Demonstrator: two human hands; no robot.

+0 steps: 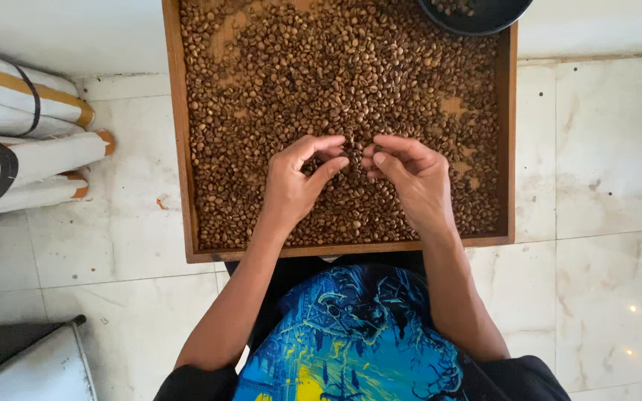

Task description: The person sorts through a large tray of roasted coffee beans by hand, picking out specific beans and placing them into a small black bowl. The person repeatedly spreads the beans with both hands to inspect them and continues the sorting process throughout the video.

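A shallow wooden tray (180,148) lay on the pale tiled floor (603,163), filled nearly edge to edge with brown coffee beans (336,74), with small bare patches of wood showing through near the top left and along the right side. A dark round bowl (477,16) overlapped the tray's upper right corner and held a few more beans, though most of it was cut off by the frame. To the left of the tray, well apart from it, lay a stack of rolled white bundles (27,141) with tan ends, bound with black straps, and a grey and white object sat at the lower left corner. The person's blue and yellow patterned shirt (351,341) filled the bottom of the view. Both hands rested over the middle of the tray, close together. The left hand (295,182) had its fingers curled inward with the thumb stretched toward the fingertips, and the right hand (410,174) mirrored it, fingers bent and drawn together; whether either pinched a bean could not be told. The beans were small, oval, and matte brown.
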